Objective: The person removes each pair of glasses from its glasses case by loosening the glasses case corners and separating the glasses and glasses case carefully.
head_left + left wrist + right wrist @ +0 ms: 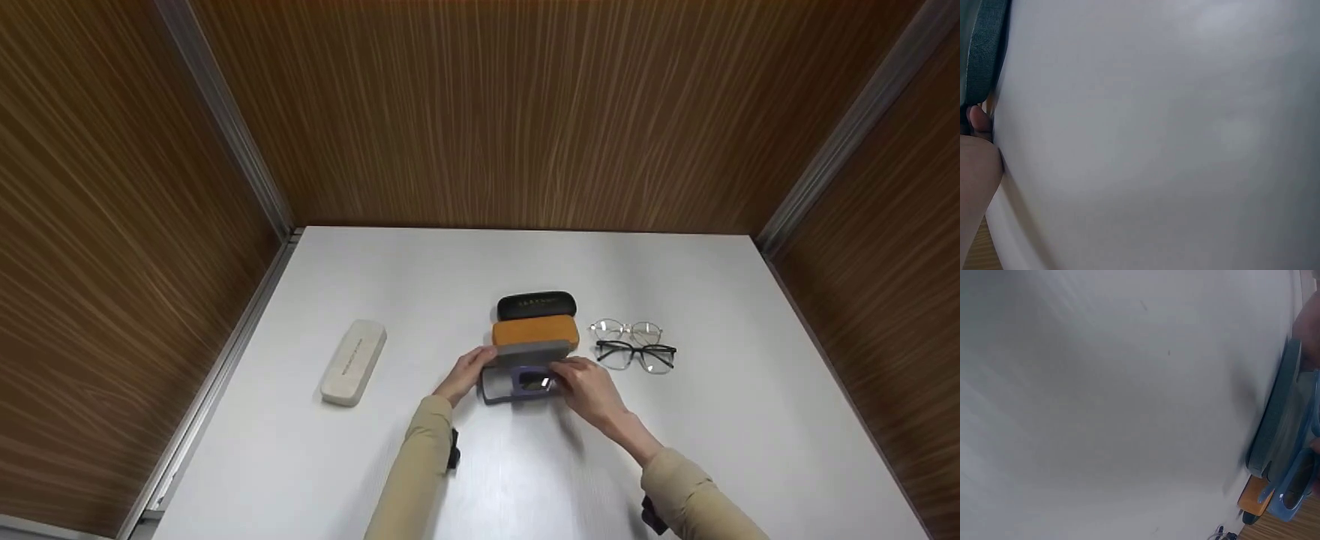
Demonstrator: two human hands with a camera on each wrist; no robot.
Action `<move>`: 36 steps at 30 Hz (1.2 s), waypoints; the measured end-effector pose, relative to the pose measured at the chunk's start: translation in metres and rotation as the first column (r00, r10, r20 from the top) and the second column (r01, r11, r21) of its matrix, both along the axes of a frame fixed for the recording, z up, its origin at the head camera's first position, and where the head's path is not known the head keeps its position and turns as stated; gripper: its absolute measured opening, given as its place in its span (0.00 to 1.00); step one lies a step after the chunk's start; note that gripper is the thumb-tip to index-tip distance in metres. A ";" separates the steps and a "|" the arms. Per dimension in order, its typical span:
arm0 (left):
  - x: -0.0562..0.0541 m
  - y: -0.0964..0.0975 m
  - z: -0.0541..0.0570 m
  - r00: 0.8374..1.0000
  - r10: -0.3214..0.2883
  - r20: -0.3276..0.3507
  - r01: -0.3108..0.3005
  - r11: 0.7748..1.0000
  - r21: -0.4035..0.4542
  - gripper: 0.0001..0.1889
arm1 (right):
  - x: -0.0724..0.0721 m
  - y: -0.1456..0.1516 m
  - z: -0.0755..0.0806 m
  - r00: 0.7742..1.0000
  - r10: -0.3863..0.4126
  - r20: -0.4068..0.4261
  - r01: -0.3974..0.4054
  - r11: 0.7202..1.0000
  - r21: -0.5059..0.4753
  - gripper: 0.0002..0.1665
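Note:
A grey glasses case lies open on the table, its lid raised on the far side. My left hand grips the case at its left end. In the left wrist view only a strip of the case and part of the hand show. My right hand pinches purple-blue sunglasses by their right side, over the case's tray. The right wrist view shows the sunglasses' frame tilted beside the case; whether they touch the tray is unclear.
Directly behind the lid lies an orange glasses case, with a black case behind it. Clear-framed glasses and black-framed glasses lie to the right. A cream case rests on the left. Wood-patterned panels border the white table.

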State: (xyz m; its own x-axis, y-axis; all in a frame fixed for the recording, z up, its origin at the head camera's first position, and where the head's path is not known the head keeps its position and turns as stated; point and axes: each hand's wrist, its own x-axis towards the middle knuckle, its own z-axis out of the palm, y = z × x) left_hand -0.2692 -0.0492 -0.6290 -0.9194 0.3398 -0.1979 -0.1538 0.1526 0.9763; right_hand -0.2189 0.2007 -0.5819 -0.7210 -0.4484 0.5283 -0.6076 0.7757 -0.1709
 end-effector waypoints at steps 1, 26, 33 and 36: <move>0.000 0.000 0.000 1.000 -0.001 -0.006 0.001 1.000 -0.004 0.30 | 0.000 0.002 0.000 1.000 0.000 0.001 0.000 1.000 -0.004 0.11; -0.001 0.000 0.001 1.000 0.002 0.030 -0.001 1.000 -0.017 0.31 | -0.002 0.058 -0.009 0.996 -0.091 0.006 0.091 0.989 -0.116 0.14; -0.001 0.000 0.000 0.999 0.001 0.038 0.000 0.999 -0.032 0.31 | 0.000 0.075 -0.008 0.992 -0.108 0.062 0.116 0.982 -0.152 0.16; -0.001 0.000 0.001 1.000 0.008 0.025 -0.007 1.000 -0.029 0.31 | -0.001 0.083 -0.006 0.991 -0.112 0.075 0.123 0.979 -0.160 0.17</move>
